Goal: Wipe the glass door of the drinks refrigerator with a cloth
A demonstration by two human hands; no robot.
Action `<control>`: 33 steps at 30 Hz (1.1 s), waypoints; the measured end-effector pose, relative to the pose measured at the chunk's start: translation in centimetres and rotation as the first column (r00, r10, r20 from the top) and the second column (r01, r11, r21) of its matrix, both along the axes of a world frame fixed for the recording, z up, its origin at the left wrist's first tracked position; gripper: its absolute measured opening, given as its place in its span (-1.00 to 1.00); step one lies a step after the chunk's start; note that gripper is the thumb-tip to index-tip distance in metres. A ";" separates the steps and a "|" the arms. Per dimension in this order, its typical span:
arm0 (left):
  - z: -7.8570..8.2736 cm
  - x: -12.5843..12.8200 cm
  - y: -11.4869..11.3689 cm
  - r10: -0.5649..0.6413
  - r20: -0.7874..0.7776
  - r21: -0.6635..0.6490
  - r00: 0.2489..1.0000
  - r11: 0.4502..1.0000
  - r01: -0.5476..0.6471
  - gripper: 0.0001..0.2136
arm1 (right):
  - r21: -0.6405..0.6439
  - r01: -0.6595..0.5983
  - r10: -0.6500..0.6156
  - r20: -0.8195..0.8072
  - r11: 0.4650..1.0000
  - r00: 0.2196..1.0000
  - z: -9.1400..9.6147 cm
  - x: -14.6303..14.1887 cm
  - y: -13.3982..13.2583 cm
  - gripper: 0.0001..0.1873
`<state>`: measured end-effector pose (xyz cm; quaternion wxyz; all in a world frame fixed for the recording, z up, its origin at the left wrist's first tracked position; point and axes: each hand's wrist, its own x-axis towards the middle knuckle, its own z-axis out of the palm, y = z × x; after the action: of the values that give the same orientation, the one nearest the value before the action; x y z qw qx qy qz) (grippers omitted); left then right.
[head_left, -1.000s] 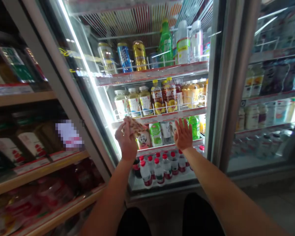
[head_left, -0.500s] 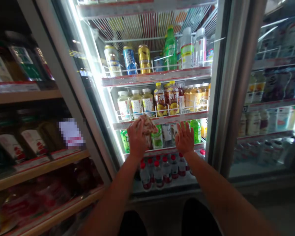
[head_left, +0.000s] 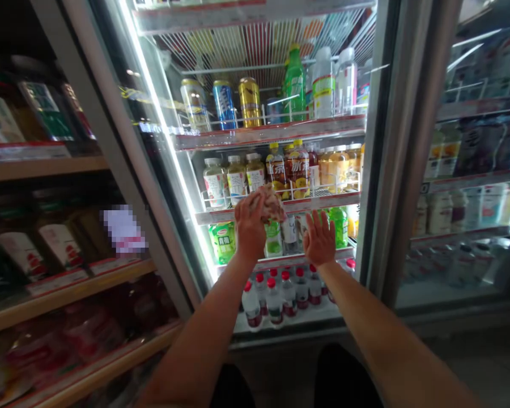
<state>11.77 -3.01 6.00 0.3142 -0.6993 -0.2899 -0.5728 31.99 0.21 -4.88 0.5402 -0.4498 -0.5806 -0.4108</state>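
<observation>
My left hand (head_left: 250, 226) is closed on a crumpled, pinkish-brown cloth (head_left: 271, 204), held up at the glass door (head_left: 255, 170) of a lit drinks cooler. Fingers spread, my right hand (head_left: 319, 238) lies flat toward the glass to the right of the cloth, holding nothing. Behind the hands stand green drink packs (head_left: 223, 242) and bottles on a lower shelf. Iced tea bottles with yellow caps (head_left: 298, 170) show just above the cloth. Part of the lower shelf is hidden by my hands.
Wooden shelves (head_left: 68, 277) with dark bottles stand on the left. A metal door frame (head_left: 412, 147) runs down the right side, beside another cooler section with bottles (head_left: 440, 212). Red-capped bottles (head_left: 274, 300) stand at the cooler's bottom. My knees are below.
My left hand has moved right and slightly up with the cloth, uncovering more of the green pack at the left. My right hand has stayed in about the same place.
</observation>
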 end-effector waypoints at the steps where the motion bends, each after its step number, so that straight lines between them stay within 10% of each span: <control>1: 0.0 0.3 0.0 -0.004 -0.001 -0.003 1.000 1.000 0.004 -0.52 | 0.001 -0.005 0.005 -0.002 1.000 1.000 0.0 0.0 0.0 -0.36; 7: -2.2 1.8 -0.1 -0.007 -0.188 -0.032 0.982 0.999 0.001 -0.55 | -0.008 0.034 -0.034 0.014 0.999 0.999 0.0 0.0 0.0 -0.35; 13: 1.1 2.1 0.6 -0.026 -0.122 0.053 0.992 0.998 0.033 -0.55 | 0.021 0.040 -0.040 0.025 0.999 0.999 0.2 0.0 -0.1 -0.38; 20: -0.6 3.8 0.3 0.020 -0.249 -0.003 0.968 1.000 -0.022 -0.59 | 0.032 0.045 -0.046 0.037 0.998 0.998 0.3 0.0 -0.2 -0.41; 27: 3.3 4.2 0.5 0.006 -0.180 0.045 0.984 0.999 0.003 -0.57 | 0.016 0.030 -0.031 0.033 0.999 0.999 0.2 0.0 -0.1 -0.41; 33: 0.6 4.6 -0.8 0.045 -0.244 -0.013 0.969 0.999 -0.050 -0.46 | 0.015 0.026 -0.026 0.032 1.000 0.999 0.2 0.0 -0.2 -0.37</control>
<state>16.34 -3.78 6.58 0.3543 -0.7603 -0.2712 -0.4720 32.00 0.00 -4.71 0.5288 -0.4466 -0.5802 -0.4292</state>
